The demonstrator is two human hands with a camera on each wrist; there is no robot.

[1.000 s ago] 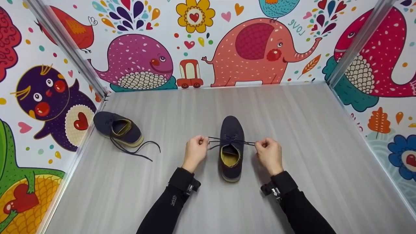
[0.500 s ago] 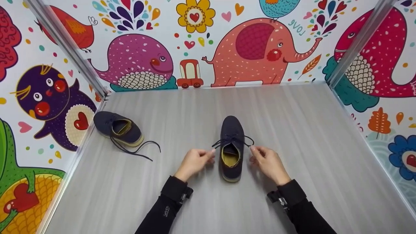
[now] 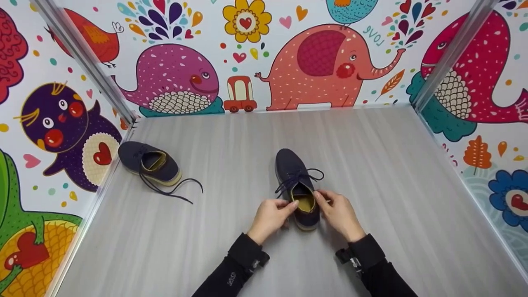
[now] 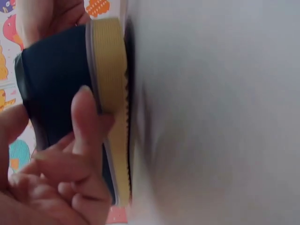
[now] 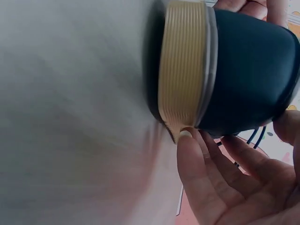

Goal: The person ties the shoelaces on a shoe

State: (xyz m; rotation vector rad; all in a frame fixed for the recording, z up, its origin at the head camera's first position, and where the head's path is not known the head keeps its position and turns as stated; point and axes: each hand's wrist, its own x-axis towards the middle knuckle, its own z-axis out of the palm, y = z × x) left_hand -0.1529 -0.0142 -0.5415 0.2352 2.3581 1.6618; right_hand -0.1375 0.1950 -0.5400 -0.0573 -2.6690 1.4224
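Note:
A dark navy lace-up shoe [image 3: 291, 165] with a tan sole stands on the grey floor, toe pointing away and slightly left. Its laces [image 3: 295, 178] are tied across the top, a loop sticking out to the right and strands to the left. My left hand [image 3: 270, 216] grips the left side of the opening, thumb over the rim. On the opposite side my right hand [image 3: 340, 212] holds the collar, its thumb at the edge. Both wrist views show fingers along the sides of the shoe and the ribbed tan sole [image 5: 183, 65] at the heel.
A matching shoe [image 3: 136, 154] stands at the left near the wall, its laces [image 3: 185, 181] loose and trailing on the floor [image 3: 231, 156]. Walls printed with cartoon animals enclose the floor at the back, left and right [image 3: 507, 136].
Both hands have let go of the laces, dropped toward the heel and taken hold of the shoe's collar. The shoe has turned, heel to the right and toe a little left.

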